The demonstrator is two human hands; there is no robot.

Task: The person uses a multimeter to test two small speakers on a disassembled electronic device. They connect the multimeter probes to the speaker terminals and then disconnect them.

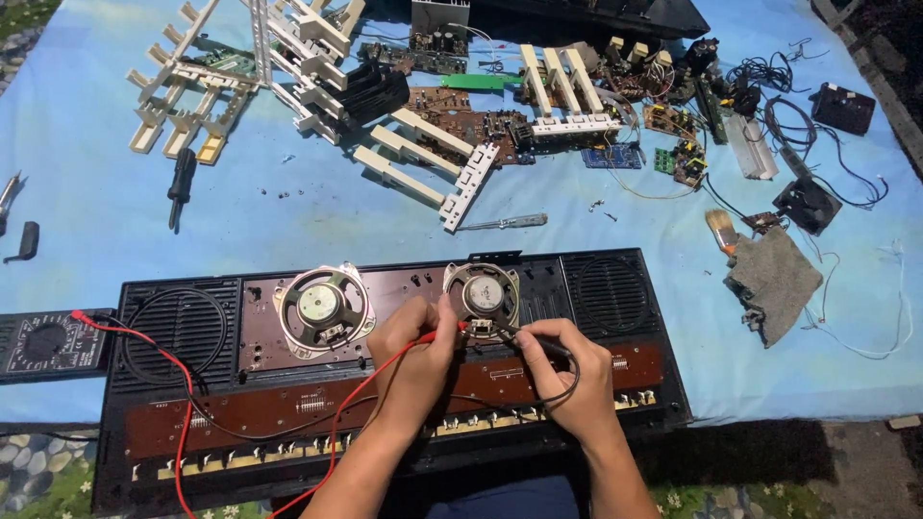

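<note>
An opened black keyboard case (615, 288) lies before me with a brown circuit board (288, 404) inside. Two round speakers rest on it: a left speaker (322, 308) and a right speaker (483, 294). My left hand (413, 351) grips a red test probe (444, 334) whose tip touches the right speaker's terminals. My right hand (567, 370) holds a black test probe (524, 338) at the same terminals. The red lead (173, 370) runs left to a black multimeter (48, 341).
A blue sheet (87, 231) covers the table. Loose white piano keys (423, 154), circuit boards (461, 120), wires (798, 125), a black-handled screwdriver (180, 183), a clear-handled screwdriver (505, 222), a paintbrush (721, 231) and a grey rag (774, 279) lie beyond the case.
</note>
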